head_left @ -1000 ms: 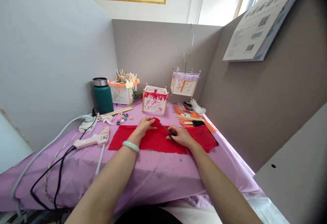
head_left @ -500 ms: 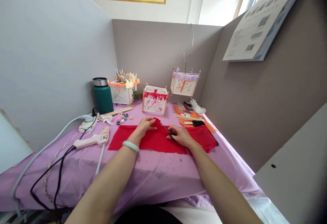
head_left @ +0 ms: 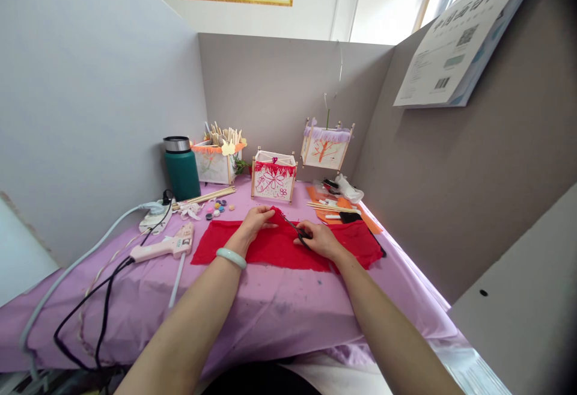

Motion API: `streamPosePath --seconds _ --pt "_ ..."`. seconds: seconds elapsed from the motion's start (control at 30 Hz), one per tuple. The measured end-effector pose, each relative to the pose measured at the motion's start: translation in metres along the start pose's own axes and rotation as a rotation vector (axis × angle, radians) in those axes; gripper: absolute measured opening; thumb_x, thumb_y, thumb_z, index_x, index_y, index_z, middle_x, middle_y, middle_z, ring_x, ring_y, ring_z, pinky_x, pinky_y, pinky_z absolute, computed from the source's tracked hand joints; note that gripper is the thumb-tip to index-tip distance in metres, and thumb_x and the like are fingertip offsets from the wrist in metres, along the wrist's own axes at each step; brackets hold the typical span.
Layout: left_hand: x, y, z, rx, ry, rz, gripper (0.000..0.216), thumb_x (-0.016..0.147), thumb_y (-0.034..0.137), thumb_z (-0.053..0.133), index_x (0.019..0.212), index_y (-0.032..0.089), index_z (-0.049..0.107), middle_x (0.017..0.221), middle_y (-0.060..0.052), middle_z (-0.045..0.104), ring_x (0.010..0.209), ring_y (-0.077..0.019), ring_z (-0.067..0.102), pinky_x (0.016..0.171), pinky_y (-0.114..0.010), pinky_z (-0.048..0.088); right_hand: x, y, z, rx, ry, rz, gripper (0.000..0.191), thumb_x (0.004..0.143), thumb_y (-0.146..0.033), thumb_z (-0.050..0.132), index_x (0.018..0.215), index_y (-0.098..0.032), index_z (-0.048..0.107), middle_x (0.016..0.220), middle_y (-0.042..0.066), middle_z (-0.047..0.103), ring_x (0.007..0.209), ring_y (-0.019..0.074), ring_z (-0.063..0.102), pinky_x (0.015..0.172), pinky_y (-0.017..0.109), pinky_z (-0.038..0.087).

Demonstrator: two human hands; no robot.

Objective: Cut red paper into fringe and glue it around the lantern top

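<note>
A red cloth point(head_left: 274, 249) lies spread on the purple-covered table point(head_left: 270, 311). My left hand point(head_left: 255, 220) pinches the cloth's raised far edge, a pale green bangle point(head_left: 231, 257) on its wrist. My right hand point(head_left: 321, 240) is closed round the handles of black scissors point(head_left: 293, 228). Their blades point toward the lifted edge next to my left fingers.
A pink glue gun point(head_left: 164, 246) with its cable lies at the left. A green flask point(head_left: 181, 168), a box of wooden sticks point(head_left: 217, 156), two small paper lanterns point(head_left: 273, 175), loose beads point(head_left: 218, 208) and sticks on orange paper point(head_left: 336, 208) stand behind. Partition walls enclose three sides.
</note>
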State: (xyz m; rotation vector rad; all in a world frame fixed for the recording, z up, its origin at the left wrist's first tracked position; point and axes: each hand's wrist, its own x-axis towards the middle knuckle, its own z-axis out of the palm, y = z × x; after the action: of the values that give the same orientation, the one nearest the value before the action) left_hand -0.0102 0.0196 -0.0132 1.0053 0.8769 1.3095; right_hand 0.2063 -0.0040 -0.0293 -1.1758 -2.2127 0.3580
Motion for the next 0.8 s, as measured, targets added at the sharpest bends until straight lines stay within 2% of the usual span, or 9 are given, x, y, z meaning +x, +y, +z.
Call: streamPosePath --seconds 0.43,0.8 --pt "-0.0013 0.0011 0.0004 0.037 -0.059 -0.009 0.009 0.068 0.015 0.068 0.070 0.010 0.061 0.065 -0.003 0.061 0.062 -0.0134 0.060 0.060 -0.029 0.054 -0.0004 -0.0020 -0.0005 0.007 -0.008 0.004 0.033 0.069 -0.044 0.066 0.092 -0.020 0.061 0.062 -0.004 0.053 0.055 0.0094 0.045 0.053 0.019 0.030" --pt "-0.0011 0.0005 0.0005 0.037 -0.051 -0.009 0.008 0.068 0.014 0.068 0.069 0.011 0.061 0.063 -0.002 0.061 0.060 -0.0133 0.060 0.060 -0.030 0.054 0.0003 -0.0014 -0.0004 -0.017 -0.005 0.008 0.031 0.070 -0.041 0.067 0.092 -0.021 0.061 0.062 -0.005 0.054 0.055 0.0089 0.045 0.053 0.019 0.030"
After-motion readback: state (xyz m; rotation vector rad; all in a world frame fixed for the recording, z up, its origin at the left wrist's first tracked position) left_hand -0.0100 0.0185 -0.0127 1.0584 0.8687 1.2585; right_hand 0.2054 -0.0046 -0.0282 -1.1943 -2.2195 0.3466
